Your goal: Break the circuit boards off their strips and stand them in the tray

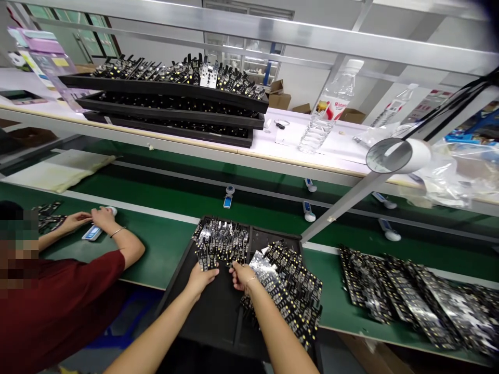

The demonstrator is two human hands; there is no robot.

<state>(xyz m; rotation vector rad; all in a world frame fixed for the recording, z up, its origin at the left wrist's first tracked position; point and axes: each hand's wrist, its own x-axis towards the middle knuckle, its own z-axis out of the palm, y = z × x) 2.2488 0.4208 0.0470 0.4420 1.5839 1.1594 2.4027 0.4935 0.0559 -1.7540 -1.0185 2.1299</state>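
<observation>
Bright, diffuse light; glare on metal rail (241,24); green belt (167,193) shadowed; top right corner dark; edges stretched.

Room: black tray (212,319), near-left | Obstacles: circuit boards (296,283), right | slanted post (345,202), far-right

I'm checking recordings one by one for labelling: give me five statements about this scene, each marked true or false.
1. The person's left hand holds small boards. True.
2. The right hand is on the upper shelf. False: the right hand is at the near edge of boards in the black tray.
3. Black trays are stacked on the white shelf. True.
4. The larger clear bottle stands on the green bench. False: the bottle stands on the white shelf.
5. The co-worker's sleeve is dark red. True.
</observation>
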